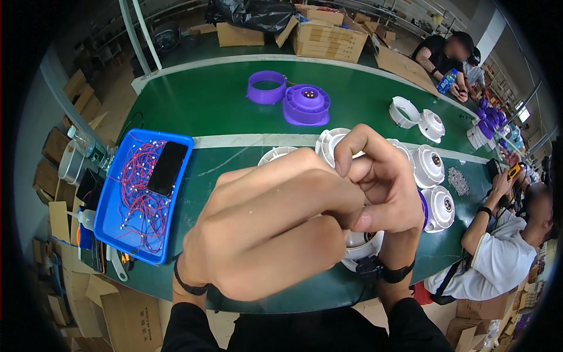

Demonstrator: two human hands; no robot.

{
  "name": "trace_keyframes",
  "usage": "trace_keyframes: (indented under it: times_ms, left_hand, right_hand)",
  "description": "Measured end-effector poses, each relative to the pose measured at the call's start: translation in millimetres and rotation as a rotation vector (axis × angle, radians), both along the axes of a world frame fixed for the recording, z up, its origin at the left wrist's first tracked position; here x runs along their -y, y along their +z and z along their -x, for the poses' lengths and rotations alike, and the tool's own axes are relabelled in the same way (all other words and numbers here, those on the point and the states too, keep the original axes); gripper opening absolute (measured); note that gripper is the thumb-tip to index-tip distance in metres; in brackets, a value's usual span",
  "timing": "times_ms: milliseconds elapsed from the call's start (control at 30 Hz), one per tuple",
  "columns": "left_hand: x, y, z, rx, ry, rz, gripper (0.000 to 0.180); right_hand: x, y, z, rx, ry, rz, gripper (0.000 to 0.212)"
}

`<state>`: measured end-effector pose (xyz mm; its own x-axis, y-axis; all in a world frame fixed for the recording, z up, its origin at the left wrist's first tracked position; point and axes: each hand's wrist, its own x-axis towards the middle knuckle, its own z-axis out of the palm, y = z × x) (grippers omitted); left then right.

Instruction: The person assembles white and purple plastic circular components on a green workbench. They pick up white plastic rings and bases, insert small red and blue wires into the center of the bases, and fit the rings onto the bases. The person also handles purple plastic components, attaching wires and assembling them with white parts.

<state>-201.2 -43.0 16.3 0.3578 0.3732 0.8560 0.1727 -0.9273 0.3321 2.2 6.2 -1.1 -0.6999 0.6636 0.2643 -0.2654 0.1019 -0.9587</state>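
My left hand (275, 229) is raised close to the camera, its fingers curled in. Against its fingertips, my right hand (384, 185) is also closed, with thumb and fingers bent. Whatever they pinch is hidden behind the fingers. Below and behind the hands stand several round white plastic housings with dark centres, such as this white housing (427, 166). Another white housing (363, 249) shows partly under my right hand. On the far part of the green table sit a purple housing (306, 105) and an open purple ring (266, 88).
At left a blue tray (104, 226) holds red and blue wires (138, 193) and a black phone (168, 168). Small metal parts (458, 182) lie in a pile at right. Cardboard boxes (328, 42) stand beyond the table. A person in white (492, 246) works at right with a yellow tool.
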Motion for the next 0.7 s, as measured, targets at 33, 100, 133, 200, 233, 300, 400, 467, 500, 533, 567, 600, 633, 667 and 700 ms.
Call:
trace_keyframes:
  times_ms: [33,100,133,200,233,300,400,467,500,533,567,600,633,667,700]
  left_hand:
    - [-0.1,0.0,0.8,-0.007,0.012,-0.003,0.036]
    - [0.2,-0.5,2.1,-0.018,0.039,-0.012,0.035]
    - [0.0,-0.5,2.7,-0.02,0.048,-0.018,0.035]
    - [-2.3,-1.2,2.7,-0.021,0.051,-0.031,0.035]
    - [-3.4,-2.0,1.5,-0.017,0.043,-0.037,0.035]
    - [-2.4,-4.4,1.0,-0.012,0.034,-0.048,0.036]
    - [1.1,-11.3,-6.5,0.026,0.025,-0.068,0.036]
    - [2.2,-9.5,-3.5,0.023,0.043,-0.035,0.036]
    - [1.9,-9.2,-1.3,0.024,0.054,-0.017,0.036]
    - [0.9,-5.8,2.1,0.028,0.08,0.018,0.036]
    - [-3.3,-5.9,3.1,0.035,0.08,0.002,0.036]
    - [-7.2,-6.0,4.2,0.043,0.082,-0.013,0.035]
    - [-11.1,-6.2,5.4,0.051,0.084,-0.028,0.035]
    - [-12.4,-6.9,6.0,0.065,0.1,-0.043,0.035]
    - [-12.4,-7.6,6.4,0.073,0.102,-0.048,0.035]
  right_hand:
    - [-0.1,-0.1,1.5,0.006,-0.011,-0.002,0.044]
    - [-0.2,0.1,3.7,0.011,-0.03,-0.011,0.044]
    - [-0.3,0.2,5.3,0.01,-0.038,-0.022,0.043]
    - [-1.9,-2.0,7.0,-0.023,-0.074,-0.044,0.039]
    - [-3.2,-3.6,6.3,-0.044,-0.102,-0.041,0.037]
    - [-6.8,-6.0,7.7,-0.151,-0.171,0.002,0.03]
    - [-15.6,-7.2,7.0,-0.304,-0.193,0.019,0.03]
    - [-17.8,-9.6,7.3,-0.315,-0.148,0.01,0.031]
    - [-19.3,-11.8,8.7,-0.308,-0.108,0.002,0.032]
    - [-20.6,-13.4,10.8,-0.301,-0.066,-0.006,0.032]
    - [-18.8,-12.6,9.6,-0.261,-0.074,0.016,0.033]
    - [-15.9,-11.2,9.5,-0.221,-0.08,0.039,0.034]
    - [-13.1,-9.6,9.4,-0.181,-0.086,0.062,0.035]
    - [-11.4,-8.1,10.5,-0.157,-0.093,0.109,0.036]
    - [-11.2,-8.0,11.9,-0.133,-0.094,0.102,0.036]
